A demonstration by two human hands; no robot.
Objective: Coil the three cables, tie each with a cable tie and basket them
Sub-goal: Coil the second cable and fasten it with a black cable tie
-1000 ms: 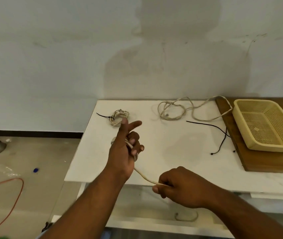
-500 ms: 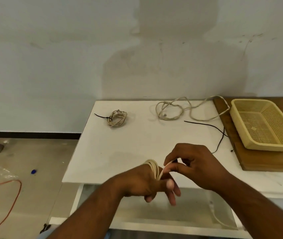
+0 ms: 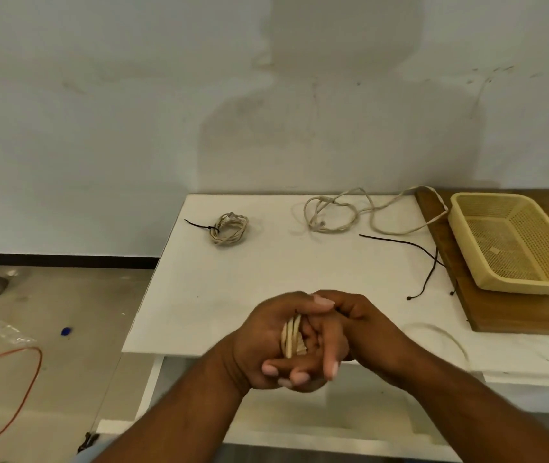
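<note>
Your left hand (image 3: pixel 259 342) gripped the coiled cable (image 3: pixel 291 340), right hand (image 3: pixel 363 322) touched it — its grip, you couldn't tell.

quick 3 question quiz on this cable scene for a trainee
1. True or false: the yellow basket holds a cable.
2. How many coils lying on the white table wear a black cable tie? A one, B two, C three.
3. Fill in: the coil gripped between the left hand and right hand is ____ coloured.
Key: 1 false; 2 A; 3 beige.
</note>
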